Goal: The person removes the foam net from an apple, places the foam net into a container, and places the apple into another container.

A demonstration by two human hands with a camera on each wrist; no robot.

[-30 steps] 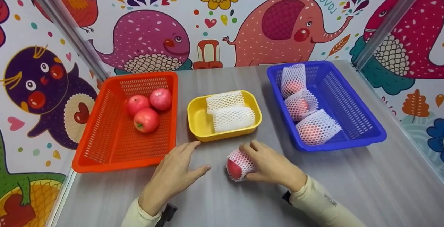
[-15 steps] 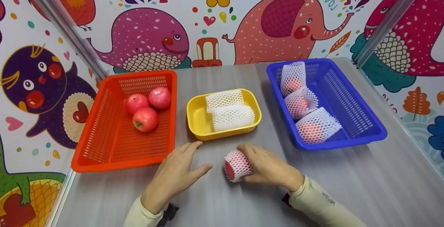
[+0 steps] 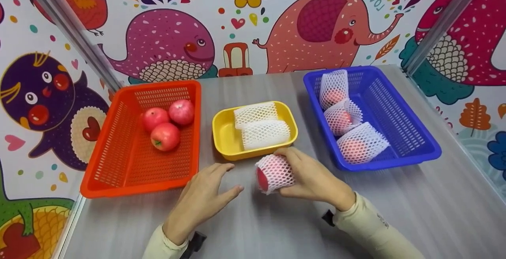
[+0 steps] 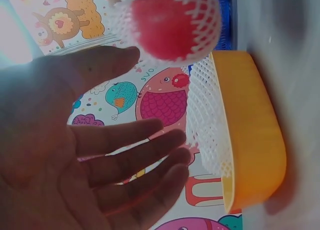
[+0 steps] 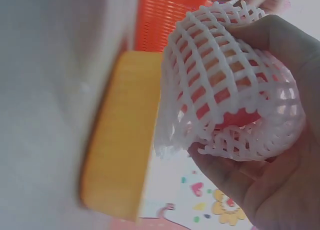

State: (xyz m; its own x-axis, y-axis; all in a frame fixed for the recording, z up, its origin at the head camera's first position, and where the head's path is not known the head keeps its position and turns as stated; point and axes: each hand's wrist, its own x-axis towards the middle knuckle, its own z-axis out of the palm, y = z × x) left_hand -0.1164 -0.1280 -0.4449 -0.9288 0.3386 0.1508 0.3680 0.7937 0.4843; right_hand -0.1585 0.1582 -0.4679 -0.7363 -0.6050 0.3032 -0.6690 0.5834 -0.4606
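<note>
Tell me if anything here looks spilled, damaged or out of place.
Nothing stands out. Three bare apples sit in the red basket, three netted fruits in the blue basket, and empty nets in the yellow box. The right hand holds another netted fruit. No spill or damage shows.

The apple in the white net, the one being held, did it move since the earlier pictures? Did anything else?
Yes! The right hand has lifted the netted apple up off the table, gripping it as before. Nothing was let go. The left hand stayed open nearby. The bare apples, the baskets and the yellow tub with its nets stayed put.
</note>
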